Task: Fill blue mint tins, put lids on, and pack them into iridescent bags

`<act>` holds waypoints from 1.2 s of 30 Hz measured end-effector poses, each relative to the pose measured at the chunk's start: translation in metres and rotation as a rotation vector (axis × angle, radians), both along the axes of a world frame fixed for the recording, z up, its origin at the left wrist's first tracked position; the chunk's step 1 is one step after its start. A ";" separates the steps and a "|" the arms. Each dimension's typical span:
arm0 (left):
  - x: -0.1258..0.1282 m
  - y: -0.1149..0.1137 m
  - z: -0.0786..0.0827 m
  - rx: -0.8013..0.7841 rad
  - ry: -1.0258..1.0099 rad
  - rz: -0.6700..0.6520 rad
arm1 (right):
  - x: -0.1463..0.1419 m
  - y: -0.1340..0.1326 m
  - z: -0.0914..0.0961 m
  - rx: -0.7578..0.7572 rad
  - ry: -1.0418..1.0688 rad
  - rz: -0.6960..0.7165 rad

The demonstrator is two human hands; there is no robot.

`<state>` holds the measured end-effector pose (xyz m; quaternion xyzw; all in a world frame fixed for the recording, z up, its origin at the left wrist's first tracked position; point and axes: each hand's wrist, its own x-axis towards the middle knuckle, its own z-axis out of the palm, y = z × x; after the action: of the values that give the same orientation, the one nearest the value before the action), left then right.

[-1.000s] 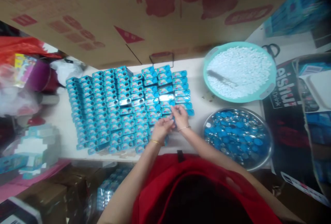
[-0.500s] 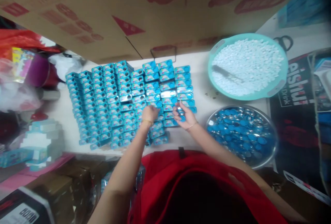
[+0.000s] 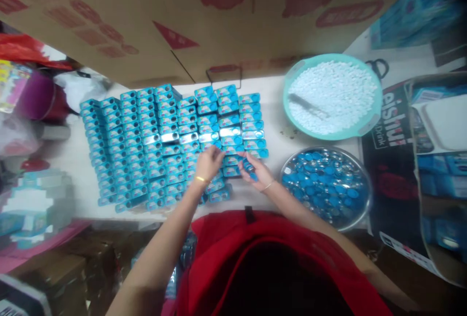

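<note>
Rows of small blue boxes (image 3: 156, 160) stand packed together on the white table, many with a round dark hole or blue circle on the end facing up. Over the right-hand rows, my left hand (image 3: 208, 166) has its fingers pinched together; whatever is between them is too small to make out. My right hand (image 3: 260, 175) curls around a few round blue caps (image 3: 249, 167), beside the rightmost boxes. Blurred similar caps (image 3: 324, 184) fill a round metal tray (image 3: 369, 199) to the right of that hand.
A mint-green basin (image 3: 374, 123) of white pellets, with a dark strip-like tool (image 3: 308, 105) lying in it, stands behind the tray. Dark scissor handles (image 3: 381, 67) show beside it. A large cardboard box (image 3: 146, 24) walls the back. White-and-blue stacked boxes (image 3: 36, 199) sit at left.
The whole view has shifted, so the table things appear farther left. My left hand's fingertips have come closer to my right hand, which still holds the caps.
</note>
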<state>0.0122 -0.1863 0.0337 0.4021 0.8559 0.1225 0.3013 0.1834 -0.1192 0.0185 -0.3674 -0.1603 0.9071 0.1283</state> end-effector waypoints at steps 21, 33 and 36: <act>-0.011 -0.004 -0.028 -0.490 0.017 0.015 | 0.017 -0.050 -0.009 -0.224 0.012 0.122; 0.033 -0.039 -0.002 0.079 -0.159 -0.061 | 0.011 -0.053 -0.001 -0.095 -0.104 0.123; 0.063 -0.064 0.003 0.333 -0.349 -0.046 | 0.012 -0.064 -0.001 -0.040 -0.119 0.169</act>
<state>0.0753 -0.2504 0.0369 0.4382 0.7496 0.3227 0.3766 0.1956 -0.1828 0.0179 -0.4084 -0.1801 0.8942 0.0340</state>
